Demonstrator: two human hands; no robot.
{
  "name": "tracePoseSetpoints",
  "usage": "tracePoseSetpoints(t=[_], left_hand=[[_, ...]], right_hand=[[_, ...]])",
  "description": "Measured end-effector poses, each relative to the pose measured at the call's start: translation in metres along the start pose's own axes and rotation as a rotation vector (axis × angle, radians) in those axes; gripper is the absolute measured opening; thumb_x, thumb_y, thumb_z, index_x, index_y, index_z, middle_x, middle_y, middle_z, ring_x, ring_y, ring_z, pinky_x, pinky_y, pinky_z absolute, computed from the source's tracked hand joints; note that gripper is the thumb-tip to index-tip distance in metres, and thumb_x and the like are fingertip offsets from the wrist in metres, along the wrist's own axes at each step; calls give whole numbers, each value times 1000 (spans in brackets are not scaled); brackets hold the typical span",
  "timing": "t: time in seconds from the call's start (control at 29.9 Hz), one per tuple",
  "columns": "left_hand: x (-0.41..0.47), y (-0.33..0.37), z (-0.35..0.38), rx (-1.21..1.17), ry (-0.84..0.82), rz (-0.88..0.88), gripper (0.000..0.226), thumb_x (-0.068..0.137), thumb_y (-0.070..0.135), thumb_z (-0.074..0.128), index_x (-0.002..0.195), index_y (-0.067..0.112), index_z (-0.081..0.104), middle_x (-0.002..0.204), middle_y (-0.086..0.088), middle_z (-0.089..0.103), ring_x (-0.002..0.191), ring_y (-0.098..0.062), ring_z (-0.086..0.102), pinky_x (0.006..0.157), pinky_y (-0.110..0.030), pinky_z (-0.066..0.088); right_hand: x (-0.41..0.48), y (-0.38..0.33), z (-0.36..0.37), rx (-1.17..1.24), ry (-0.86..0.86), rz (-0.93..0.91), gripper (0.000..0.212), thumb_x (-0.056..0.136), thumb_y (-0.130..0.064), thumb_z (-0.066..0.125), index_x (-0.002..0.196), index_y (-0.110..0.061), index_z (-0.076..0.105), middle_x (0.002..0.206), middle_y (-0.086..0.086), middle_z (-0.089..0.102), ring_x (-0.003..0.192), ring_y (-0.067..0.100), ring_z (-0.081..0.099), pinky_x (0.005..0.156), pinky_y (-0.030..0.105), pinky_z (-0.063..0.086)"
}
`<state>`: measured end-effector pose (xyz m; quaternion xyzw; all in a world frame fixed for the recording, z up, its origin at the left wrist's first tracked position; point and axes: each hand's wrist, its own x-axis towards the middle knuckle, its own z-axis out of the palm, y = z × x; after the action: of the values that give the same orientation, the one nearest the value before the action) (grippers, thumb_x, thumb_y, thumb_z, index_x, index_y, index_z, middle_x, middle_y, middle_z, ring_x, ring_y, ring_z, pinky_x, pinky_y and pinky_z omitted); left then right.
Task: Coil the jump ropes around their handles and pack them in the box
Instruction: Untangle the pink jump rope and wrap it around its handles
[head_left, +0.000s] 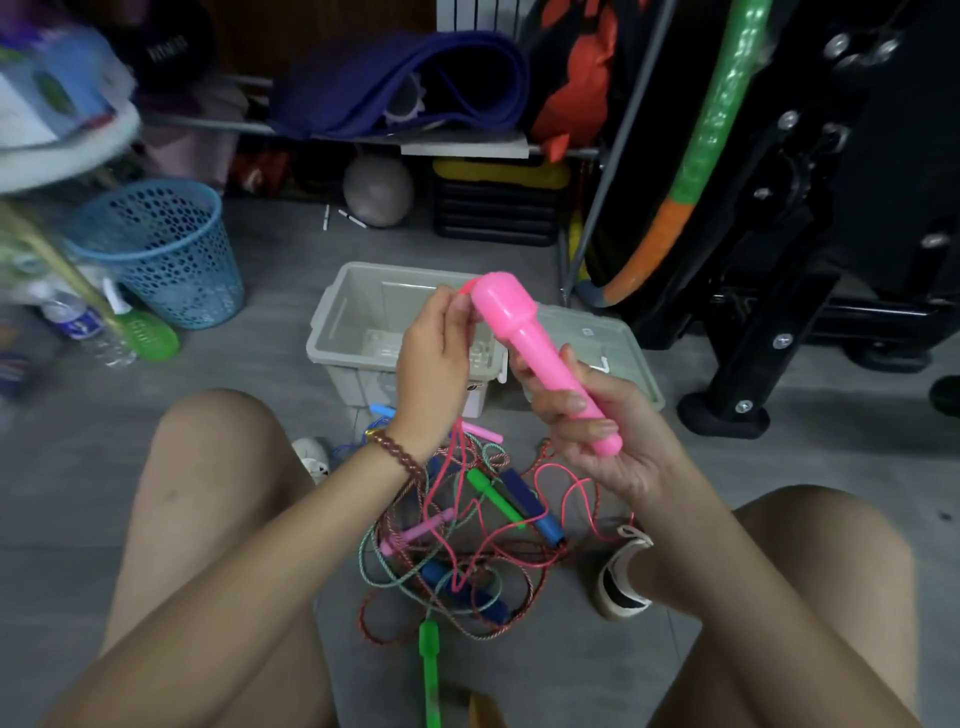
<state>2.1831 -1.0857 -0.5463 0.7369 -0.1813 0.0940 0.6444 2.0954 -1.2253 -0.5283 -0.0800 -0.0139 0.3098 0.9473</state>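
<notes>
My right hand (587, 415) grips a thick pink jump rope handle (524, 338), tilted with its bulbous end up. At that end my left hand (434, 358) pinches the pink cord (465, 287). The cord hangs down into a tangled pile of jump ropes (457, 545) on the floor between my knees, with green, blue and pink handles among them. Behind my hands stands the open grey plastic box (337, 322), its lid (618, 338) lying beside it on the right.
A blue mesh waste basket (156, 249) stands at the left, with a water bottle (83, 322) and a green bottle (145, 332) near it. Black exercise equipment (779, 260) fills the right. A shelf with a purple mat (400, 83) and a ball (376, 189) lies behind.
</notes>
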Motion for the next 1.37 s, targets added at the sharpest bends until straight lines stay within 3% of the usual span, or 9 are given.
tracePoseSetpoints(t=[0.23,0.33,0.43,0.57,0.87,1.0,1.2,1.3,1.37], left_hand=[[10,-5,0,-9,-39,56,19,94,12,36,92,17,54,77,12,55,71,-4,51,69,-32,42],[12,-3,-1,-16,-64,41,18,92,8,39,88,15,56,73,9,54,67,-2,47,63,-22,38],[16,2,-7,-30,-94,70,23,93,2,42,89,17,59,77,10,58,70,5,51,66,-14,38],[32,14,-28,-1,-110,136,21,93,-3,45,96,6,64,90,6,63,84,12,56,78,-5,38],[36,22,-55,-22,-447,17,22,83,13,41,95,12,60,72,31,58,65,12,48,58,-5,33],[26,24,-46,-92,-468,-46,37,68,45,61,96,20,58,89,2,59,77,-4,52,69,-13,40],[5,30,-25,-243,-439,-134,45,78,17,72,117,12,51,90,8,57,68,9,55,57,-7,42],[2,33,-20,-335,-341,-181,32,82,14,66,112,14,54,80,7,54,54,7,50,48,-6,36],[2,31,-21,-379,-326,-196,25,79,22,64,103,23,59,78,10,58,57,5,49,47,-11,36]], right_hand=[[-2,-8,12,-76,100,86,35,95,-7,51,122,-6,30,74,24,59,55,25,61,41,29,52],[-3,-4,22,-284,254,-32,49,83,-8,64,125,-12,38,81,16,64,42,15,54,28,19,41],[-4,1,29,-544,402,-214,55,82,-15,53,135,-29,43,78,6,64,38,7,43,24,12,29],[-9,0,33,-777,402,-268,65,74,-2,58,134,-26,49,71,3,62,41,7,44,28,13,32],[-11,7,23,-1272,531,-413,57,66,8,72,111,-23,56,107,-1,65,51,14,51,38,20,37],[-8,12,25,-1372,518,-513,52,71,18,68,103,-18,51,115,2,58,57,-5,57,45,12,41],[-2,16,16,-1509,489,-618,49,63,-9,77,98,-28,49,112,-10,59,70,-6,55,57,10,44],[0,17,15,-1517,452,-612,51,67,-8,76,95,-41,49,106,-10,62,64,3,56,52,18,46],[-2,13,18,-1415,402,-542,47,72,-5,71,103,-31,48,96,-7,65,59,13,57,50,30,47]])
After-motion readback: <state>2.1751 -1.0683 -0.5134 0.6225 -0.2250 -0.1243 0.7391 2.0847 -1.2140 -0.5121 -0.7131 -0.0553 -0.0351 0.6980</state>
